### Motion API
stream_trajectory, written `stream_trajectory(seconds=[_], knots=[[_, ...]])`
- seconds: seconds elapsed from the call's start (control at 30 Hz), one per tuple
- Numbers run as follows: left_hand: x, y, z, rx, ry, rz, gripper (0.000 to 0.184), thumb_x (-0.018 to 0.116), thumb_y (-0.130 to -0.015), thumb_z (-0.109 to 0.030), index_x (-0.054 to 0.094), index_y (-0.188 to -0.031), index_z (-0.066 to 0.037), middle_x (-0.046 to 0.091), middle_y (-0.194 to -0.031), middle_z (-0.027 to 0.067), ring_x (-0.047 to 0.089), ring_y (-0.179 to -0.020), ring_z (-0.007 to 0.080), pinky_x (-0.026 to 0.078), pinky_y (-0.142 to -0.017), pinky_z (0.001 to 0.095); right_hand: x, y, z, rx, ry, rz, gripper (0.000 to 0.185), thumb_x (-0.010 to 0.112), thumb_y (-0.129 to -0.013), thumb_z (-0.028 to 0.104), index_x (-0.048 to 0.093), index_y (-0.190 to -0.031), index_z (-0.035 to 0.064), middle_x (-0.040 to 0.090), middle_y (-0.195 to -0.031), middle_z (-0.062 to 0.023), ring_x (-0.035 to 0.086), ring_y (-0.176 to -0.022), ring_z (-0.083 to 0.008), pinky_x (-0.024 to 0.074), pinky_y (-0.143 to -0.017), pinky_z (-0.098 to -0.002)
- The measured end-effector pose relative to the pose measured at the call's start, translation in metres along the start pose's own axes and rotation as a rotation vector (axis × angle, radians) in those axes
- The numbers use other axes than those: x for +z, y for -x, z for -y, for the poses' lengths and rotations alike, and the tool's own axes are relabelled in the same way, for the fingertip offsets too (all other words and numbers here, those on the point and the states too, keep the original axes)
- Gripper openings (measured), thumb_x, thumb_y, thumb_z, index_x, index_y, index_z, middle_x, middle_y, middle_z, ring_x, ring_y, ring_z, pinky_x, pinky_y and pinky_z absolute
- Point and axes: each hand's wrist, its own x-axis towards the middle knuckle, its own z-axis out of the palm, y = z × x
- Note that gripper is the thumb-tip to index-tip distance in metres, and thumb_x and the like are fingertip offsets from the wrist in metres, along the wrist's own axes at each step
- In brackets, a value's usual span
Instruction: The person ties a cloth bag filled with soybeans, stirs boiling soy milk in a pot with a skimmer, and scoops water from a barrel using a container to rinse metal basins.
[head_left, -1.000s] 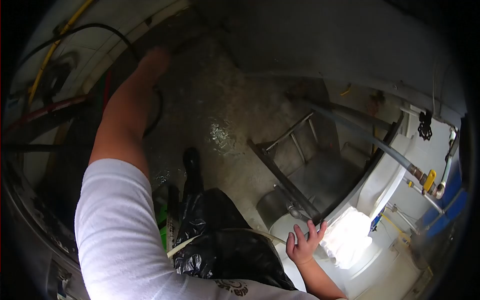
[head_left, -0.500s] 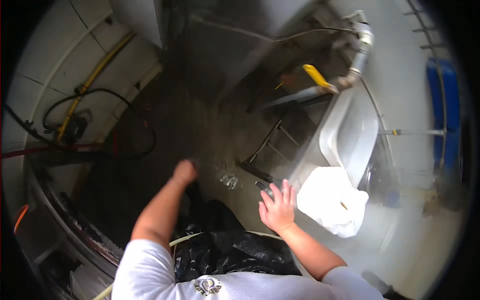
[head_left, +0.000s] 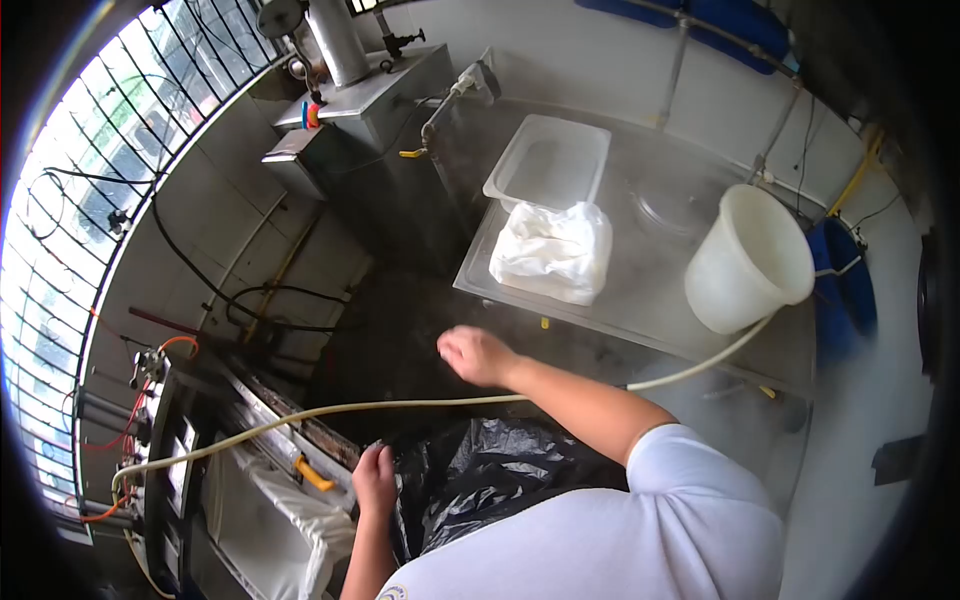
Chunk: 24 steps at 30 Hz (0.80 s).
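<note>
Pale hose (head_left: 420,403) is running across the lower middle of the view, rising from the metal equipment (head_left: 165,440) at the left, passing just above the black plastic apron (head_left: 490,460), and reaching the underside of the white bucket (head_left: 712,275) at the right. The person's right forearm is crossing in front of the hose, hiding a short stretch of it.

The right hand (head_left: 477,356) is hanging above the dark floor, just beyond the hose and short of the bench (head_left: 625,315); its fingers are showing folded inward, but the palm is facing out of sight, so whether it is gripping anything cannot be told. The left hand (head_left: 373,482) is standing beside the apron's left edge, thumb and fingers close together; whether they are pinching anything cannot be told either.

On the bench, a white cloth (head_left: 550,252) is lying bunched near the front edge, and a translucent tub (head_left: 565,123) is resting directly behind it. The bucket is leaning in the view toward the right, its open mouth showing. A blue container (head_left: 842,290) is standing beyond it. At lower left, white fabric (head_left: 305,515) is draping beneath an orange handle (head_left: 315,473).
</note>
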Motion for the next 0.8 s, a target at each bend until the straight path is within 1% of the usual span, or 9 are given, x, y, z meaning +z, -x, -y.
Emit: stream_trajectory(seconds=[0.07, 0.13, 0.17, 0.27, 0.37, 0.5, 0.6, 0.7, 0.8], knots=[[-0.044, 0.082, 0.014, -0.101, -0.139, -0.104, 0.023, 0.065, -0.099, -0.020, 0.070, -0.094, 0.002, 0.069, -0.078, 0.0205, 0.068, -0.071, 0.0343, 0.053, -0.068, 0.0413, -0.013, 0.067, 0.049, 0.056, -0.078, 0.170, 0.022, 0.058, -0.097, 0.020, 0.071, -0.095, 0.0022, 0.071, -0.094, -0.0205, 0.069, -0.092, -0.0407, 0.0554, -0.084, -0.0477], [-0.070, 0.160, 0.034, -0.219, -0.201, -0.120, 0.027, 0.065, -0.099, -0.023, 0.070, -0.093, 0.003, 0.070, -0.082, 0.0221, 0.070, -0.077, 0.0346, 0.054, -0.073, 0.0443, -0.028, 0.132, 0.081, 0.086, -0.077, 0.305, 0.024, 0.058, -0.097, 0.020, 0.072, -0.097, 0.0006, 0.073, -0.093, -0.0208, 0.071, -0.091, -0.0396, 0.0565, -0.083, -0.0464], [-0.077, 0.198, 0.040, -0.323, -0.192, -0.131, 0.028, 0.065, -0.098, -0.024, 0.071, -0.095, 0.003, 0.072, -0.086, 0.0209, 0.071, -0.081, 0.0331, 0.055, -0.076, 0.0433, -0.038, 0.161, 0.099, 0.140, -0.118, 0.318, 0.024, 0.060, -0.097, 0.021, 0.073, -0.099, 0.0011, 0.074, -0.094, -0.0208, 0.072, -0.092, -0.0385, 0.0569, -0.083, -0.0459], [-0.079, 0.274, 0.048, -0.406, -0.173, -0.121, 0.029, 0.067, -0.097, -0.025, 0.073, -0.099, 0.003, 0.075, -0.090, 0.0188, 0.073, -0.084, 0.0307, 0.056, -0.080, 0.0405, -0.056, 0.232, 0.148, 0.258, -0.080, 0.309, 0.025, 0.061, -0.097, 0.023, 0.074, -0.100, 0.0027, 0.074, -0.094, -0.0205, 0.073, -0.092, -0.0377, 0.0574, -0.084, -0.0451], [-0.080, 0.295, 0.029, -0.250, -0.141, -0.016, 0.026, 0.068, -0.097, -0.024, 0.073, -0.101, 0.001, 0.074, -0.091, 0.0196, 0.073, -0.085, 0.0321, 0.056, -0.079, 0.0406, -0.064, 0.289, 0.190, 0.337, -0.047, 0.338, 0.025, 0.062, -0.097, 0.025, 0.075, -0.100, 0.0038, 0.075, -0.094, -0.0205, 0.073, -0.092, -0.0373, 0.0577, -0.084, -0.0447], [-0.094, 0.319, 0.012, -0.043, -0.082, 0.088, 0.028, 0.069, -0.097, -0.024, 0.072, -0.107, 0.001, 0.074, -0.092, 0.0191, 0.073, -0.084, 0.0310, 0.057, -0.078, 0.0400, -0.059, 0.352, 0.243, 0.293, 0.060, 0.379, 0.026, 0.063, -0.096, 0.026, 0.075, -0.099, 0.0032, 0.075, -0.095, -0.0207, 0.073, -0.092, -0.0382, 0.0576, -0.084, -0.0460], [-0.113, 0.369, -0.011, -0.037, -0.014, 0.162, 0.029, 0.069, -0.099, -0.024, 0.071, -0.112, 0.002, 0.076, -0.093, 0.0182, 0.074, -0.085, 0.0265, 0.057, -0.078, 0.0373, -0.044, 0.405, 0.293, 0.305, 0.102, 0.338, 0.026, 0.063, -0.096, 0.026, 0.074, -0.098, 0.0026, 0.075, -0.095, -0.0207, 0.073, -0.092, -0.0384, 0.0574, -0.084, -0.0460], [-0.114, 0.446, 0.010, -0.036, 0.041, 0.264, 0.029, 0.069, -0.099, -0.023, 0.071, -0.114, 0.002, 0.076, -0.095, 0.0179, 0.073, -0.085, 0.0259, 0.057, -0.079, 0.0360, -0.023, 0.476, 0.350, 0.335, 0.123, 0.243, 0.026, 0.063, -0.096, 0.026, 0.074, -0.098, 0.0023, 0.075, -0.095, -0.0200, 0.072, -0.092, -0.0387, 0.0572, -0.084, -0.0461], [-0.119, 0.519, 0.031, -0.067, 0.072, 0.420, 0.031, 0.068, -0.100, -0.026, 0.072, -0.111, 0.003, 0.076, -0.092, 0.0179, 0.073, -0.083, 0.0250, 0.057, -0.078, 0.0362, -0.002, 0.548, 0.413, 0.395, 0.107, 0.283, 0.027, 0.063, -0.097, 0.026, 0.073, -0.100, 0.0016, 0.074, -0.099, -0.0195, 0.071, -0.094, -0.0383, 0.0563, -0.085, -0.0461]])
